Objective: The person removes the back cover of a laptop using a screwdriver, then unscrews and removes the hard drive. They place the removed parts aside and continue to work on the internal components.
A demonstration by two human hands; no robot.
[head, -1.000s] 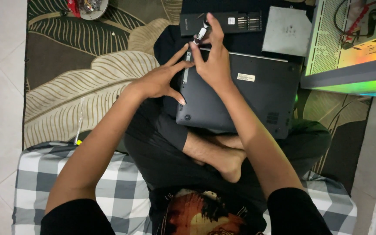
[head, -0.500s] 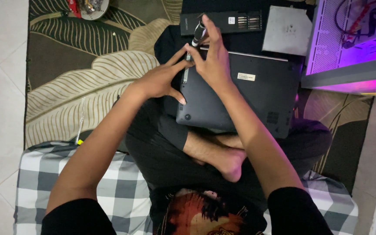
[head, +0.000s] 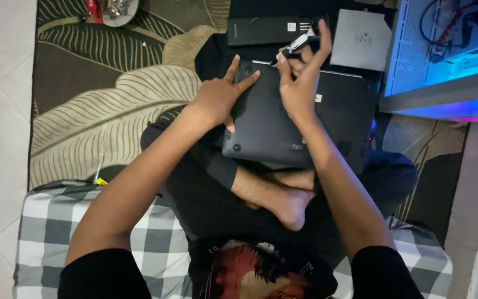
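A dark grey laptop (head: 327,119) lies upside down across my crossed legs. My left hand (head: 221,95) rests flat on its left part, fingers spread, pressing the bottom cover near the far left corner. My right hand (head: 300,77) grips a small black and silver screwdriver (head: 296,46), its tip pointing down at the laptop's far edge near the middle.
A long black flat part (head: 269,30) and a grey square drive (head: 363,40) lie on the leaf-patterned rug (head: 112,105) beyond the laptop. A computer case lit blue (head: 443,61) stands at the right. A small bowl of bits (head: 114,10) sits far left. I sit on a checked cushion (head: 45,221).
The case's light went from green through purple to blue. My hands stay on the laptop; the view shifted slightly.
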